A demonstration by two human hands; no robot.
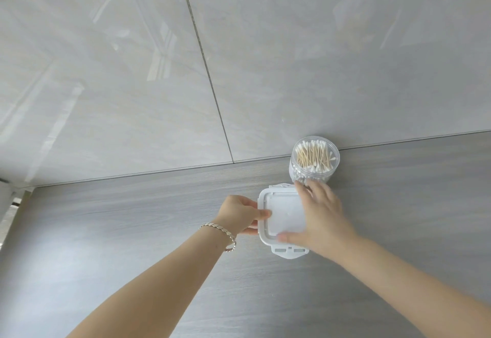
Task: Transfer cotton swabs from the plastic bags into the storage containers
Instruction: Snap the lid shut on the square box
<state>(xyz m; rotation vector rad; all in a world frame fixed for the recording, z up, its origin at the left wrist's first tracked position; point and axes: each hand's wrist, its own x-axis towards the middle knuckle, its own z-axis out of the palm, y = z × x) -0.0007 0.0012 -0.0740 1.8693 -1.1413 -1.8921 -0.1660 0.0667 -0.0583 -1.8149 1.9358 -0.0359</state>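
Note:
A square white lidded container (283,218) sits on the grey wood-grain counter (132,231). My left hand (240,212) grips its left edge, thumb on the lid. My right hand (322,218) lies flat over its right side, fingers spread, thumb near the front clasp. Just behind it, against the wall, stands a clear round jar (314,161) packed with wooden-stick cotton swabs, its top open. No plastic bag is in view.
A glossy grey tiled wall (239,58) rises directly behind the counter. A bracelet circles my left wrist (220,232). At the far left edge a white object (4,194) and the counter's end show.

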